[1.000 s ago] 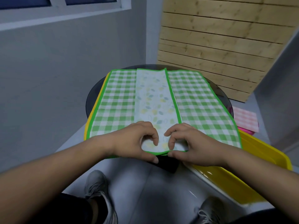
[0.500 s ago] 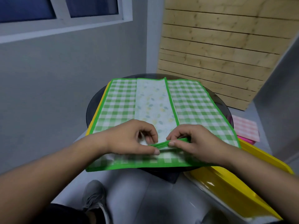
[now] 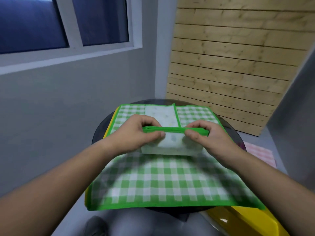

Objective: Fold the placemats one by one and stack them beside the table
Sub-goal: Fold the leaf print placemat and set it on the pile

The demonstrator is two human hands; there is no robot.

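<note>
Hem of the green checked placemat [image 3: 162, 181] runs left to right, pinched by left hand [image 3: 136, 133] and right hand [image 3: 211, 138], far edge straight ahead on the tabletop [image 3: 99, 133].

Plain home-like room corner: grey wall [image 3: 68, 103] is carrying a window [image 3: 95, 21], pine plank panelling [image 3: 230, 62] is backing a round glass table [image 3: 100, 132].

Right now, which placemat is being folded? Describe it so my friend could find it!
Find the round dark table before the wooden slat wall. On it lies the green checked placemat, its edge pinched up by the left hand and the right hand. Only it is green: a yellow mat peeks out beneath, a pink checked cloth lies to the right.
</note>
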